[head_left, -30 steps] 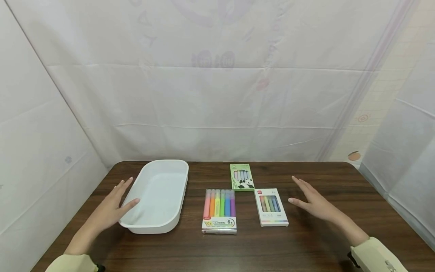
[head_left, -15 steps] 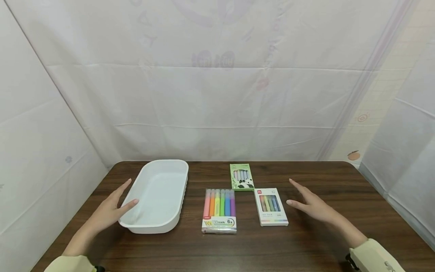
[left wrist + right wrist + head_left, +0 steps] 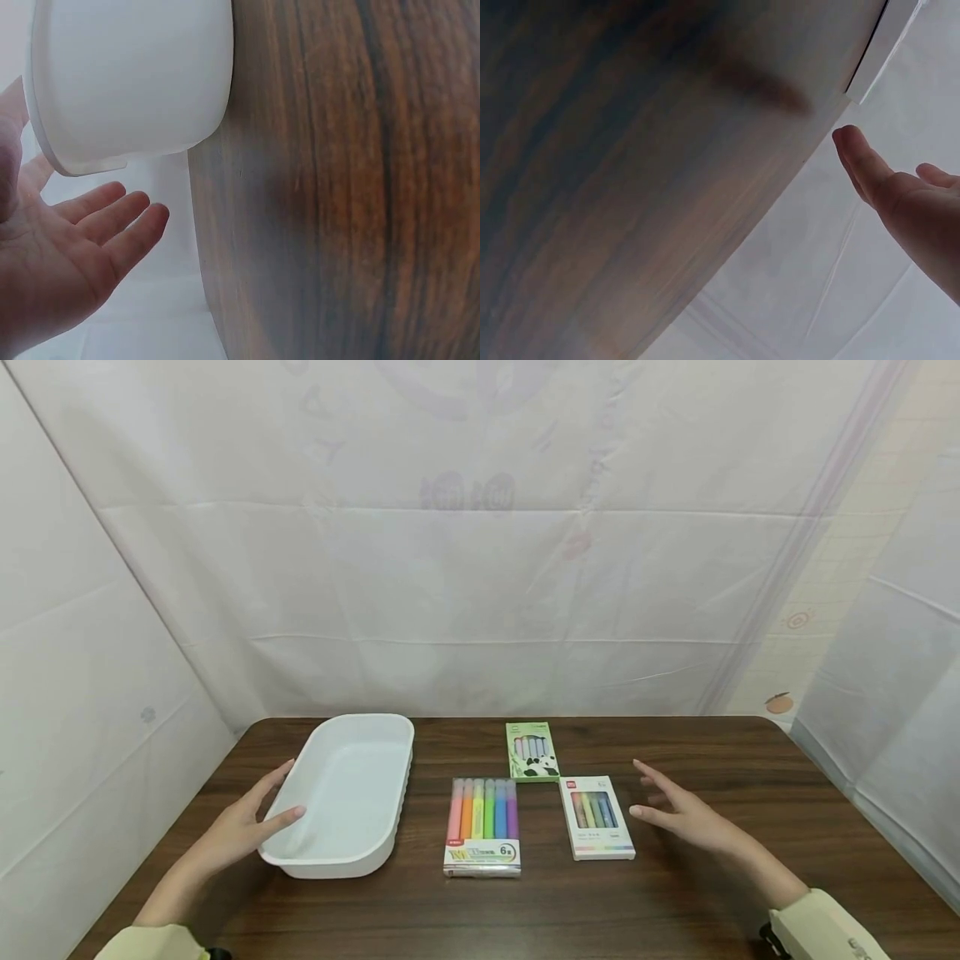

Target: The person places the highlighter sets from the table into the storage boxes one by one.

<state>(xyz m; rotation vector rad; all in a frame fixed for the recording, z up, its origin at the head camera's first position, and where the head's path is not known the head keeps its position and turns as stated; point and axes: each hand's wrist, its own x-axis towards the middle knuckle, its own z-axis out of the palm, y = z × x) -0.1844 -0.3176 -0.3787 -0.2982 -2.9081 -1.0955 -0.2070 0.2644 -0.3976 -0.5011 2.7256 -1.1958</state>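
A white plastic basket stands at the left of the table. Beside its left rim is my left hand, fingers spread, thumb over the near edge; in the left wrist view the fingers lie outside the basket wall. My right hand hovers just right of a white box of pens, holding nothing. In the right wrist view the right hand is apart from a white box edge. A clear pack of highlighters lies mid-table, and a green panda box of pens behind it.
The dark wooden table carries all these things. White printed cloth hangs behind it, with more cloth along the right and left sides.
My right hand has moved slightly left and nearer the white box, its fingers bending a little. The left hand has shifted only slightly. Basket and packs stay in place.
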